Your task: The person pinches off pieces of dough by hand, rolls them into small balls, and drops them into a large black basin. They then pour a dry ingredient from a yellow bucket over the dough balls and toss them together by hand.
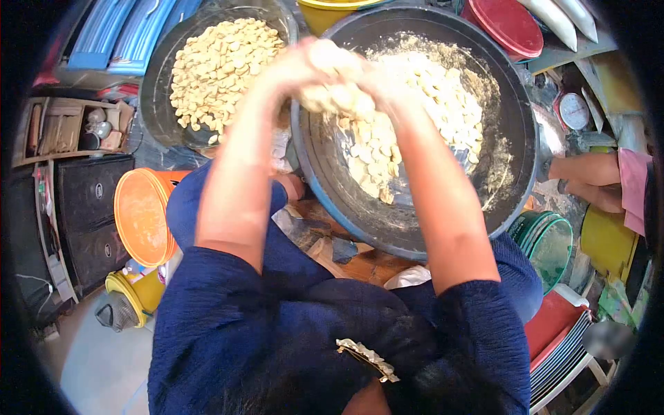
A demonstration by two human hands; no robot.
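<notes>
My left hand (301,66) and my right hand (370,79) are together above the left rim of a large dark basin (415,235), closed around a heap of pale flat pieces (339,97). Both hands are blurred by motion. Inside the basin lie more pale pieces (443,97) with a floury coating, and powder clings to its wall. To the left, a smaller dark basin (155,104) holds many similar pale pieces (221,72).
An orange bucket (145,216) stands at left, near a wooden box (66,128). Green containers (550,252) and a red stool (553,325) are at right. Another person's legs (588,173) show at the far right. A red lid (505,28) lies at the back.
</notes>
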